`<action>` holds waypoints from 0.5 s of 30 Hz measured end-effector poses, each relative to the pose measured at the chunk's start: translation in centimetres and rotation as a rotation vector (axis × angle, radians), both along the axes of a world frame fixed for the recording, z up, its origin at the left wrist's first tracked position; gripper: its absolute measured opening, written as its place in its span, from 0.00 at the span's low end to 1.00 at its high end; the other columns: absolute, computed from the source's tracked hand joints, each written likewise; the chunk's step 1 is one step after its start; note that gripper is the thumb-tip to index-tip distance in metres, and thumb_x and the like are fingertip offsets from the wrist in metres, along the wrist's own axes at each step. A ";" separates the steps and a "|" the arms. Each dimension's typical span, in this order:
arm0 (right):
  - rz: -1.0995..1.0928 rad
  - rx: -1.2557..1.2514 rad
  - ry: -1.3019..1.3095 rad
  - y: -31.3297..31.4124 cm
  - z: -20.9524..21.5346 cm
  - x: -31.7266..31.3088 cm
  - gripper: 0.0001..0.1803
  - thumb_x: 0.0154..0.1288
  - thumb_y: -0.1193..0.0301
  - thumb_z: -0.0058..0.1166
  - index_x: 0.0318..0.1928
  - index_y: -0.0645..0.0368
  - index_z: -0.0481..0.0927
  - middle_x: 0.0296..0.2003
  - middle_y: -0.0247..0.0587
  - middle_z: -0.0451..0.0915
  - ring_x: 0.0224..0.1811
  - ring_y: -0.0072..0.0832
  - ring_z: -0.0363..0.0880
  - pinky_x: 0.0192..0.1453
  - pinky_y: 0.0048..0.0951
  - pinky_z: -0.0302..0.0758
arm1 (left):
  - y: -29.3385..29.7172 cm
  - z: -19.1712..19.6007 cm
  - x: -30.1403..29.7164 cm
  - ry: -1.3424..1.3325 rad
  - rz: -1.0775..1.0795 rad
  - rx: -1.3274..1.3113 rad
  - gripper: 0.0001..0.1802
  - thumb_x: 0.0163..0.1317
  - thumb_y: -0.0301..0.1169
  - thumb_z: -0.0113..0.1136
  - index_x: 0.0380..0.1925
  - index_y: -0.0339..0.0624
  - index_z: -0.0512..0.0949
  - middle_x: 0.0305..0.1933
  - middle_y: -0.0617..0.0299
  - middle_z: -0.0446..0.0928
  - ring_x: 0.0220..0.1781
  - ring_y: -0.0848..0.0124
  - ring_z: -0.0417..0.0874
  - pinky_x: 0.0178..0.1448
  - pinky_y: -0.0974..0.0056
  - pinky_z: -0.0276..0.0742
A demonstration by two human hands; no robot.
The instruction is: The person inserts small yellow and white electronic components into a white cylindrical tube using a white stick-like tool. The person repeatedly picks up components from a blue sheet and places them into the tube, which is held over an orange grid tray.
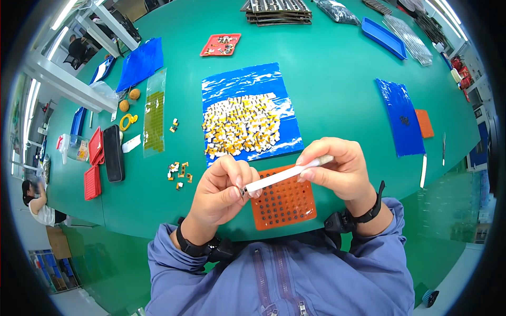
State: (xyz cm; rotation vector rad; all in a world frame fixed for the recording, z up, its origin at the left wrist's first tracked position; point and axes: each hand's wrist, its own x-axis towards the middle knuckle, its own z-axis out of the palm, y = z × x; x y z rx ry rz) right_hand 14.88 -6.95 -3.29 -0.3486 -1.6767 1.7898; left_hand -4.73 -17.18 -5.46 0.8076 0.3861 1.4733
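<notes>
Both hands meet over an orange pegboard-like tray (304, 206) with rows of holes, several holding small dark round parts. My right hand (342, 168) is closed around the far end of a white pen-like stick (274, 178), which slants down to the left. Thumb and fingers of my left hand (216, 192) pinch a tiny dark part (243, 191) at the stick's lower tip. Its exact shape is too small to make out. Just beyond the hands, a heap of small white-and-amber pieces (240, 126) lies on a blue sheet (258, 78).
Loose white-and-amber pieces (182, 169) lie to the left. Farther left are a black case (113, 152), red boxes (92, 183) and yellow-handled scissors (125, 123). A red tray (220, 45) stands at the back. On the right are another blue sheet (400, 118) and tweezers (444, 148).
</notes>
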 end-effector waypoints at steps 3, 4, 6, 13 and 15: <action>0.018 0.017 0.013 0.1 0.0 -0.1 0.07 0.55 0.81 0.56 0.37 0.65 0.77 0.32 0.36 0.78 0.34 0.17 0.75 0.37 0.17 0.70 | 0.0 0.0 0.1 0.011 0.013 0.008 0.10 0.58 0.30 0.57 0.28 0.47 0.64 0.25 0.68 0.63 0.30 0.74 0.64 0.38 0.66 0.66; 0.027 0.025 0.023 0.1 0.0 -0.2 0.07 0.55 0.81 0.56 0.37 0.65 0.77 0.32 0.36 0.78 0.34 0.17 0.75 0.37 0.17 0.70 | 0.0 0.0 0.1 0.016 0.018 0.010 0.10 0.58 0.30 0.57 0.28 0.47 0.64 0.25 0.68 0.63 0.30 0.74 0.64 0.38 0.66 0.66; 0.016 0.035 0.019 0.1 -0.1 -0.1 0.07 0.55 0.81 0.56 0.36 0.65 0.77 0.31 0.36 0.78 0.33 0.17 0.75 0.37 0.18 0.70 | 0.0 -0.4 0.0 -0.006 0.018 0.044 0.08 0.58 0.29 0.56 0.29 0.44 0.65 0.27 0.64 0.65 0.32 0.70 0.68 0.39 0.66 0.66; 0.002 0.064 -0.008 0.2 -0.1 -0.1 0.06 0.56 0.80 0.55 0.36 0.65 0.77 0.31 0.35 0.78 0.32 0.16 0.74 0.35 0.17 0.70 | -0.2 -0.5 0.0 0.023 0.041 0.050 0.07 0.58 0.28 0.56 0.29 0.43 0.66 0.27 0.62 0.67 0.33 0.68 0.70 0.38 0.65 0.66; -0.011 0.091 -0.010 0.2 0.0 -0.1 0.06 0.56 0.79 0.55 0.36 0.65 0.77 0.30 0.35 0.78 0.31 0.17 0.74 0.35 0.18 0.70 | -0.2 -0.2 0.2 0.068 0.061 0.034 0.09 0.58 0.29 0.57 0.28 0.45 0.65 0.25 0.65 0.64 0.30 0.72 0.66 0.36 0.67 0.67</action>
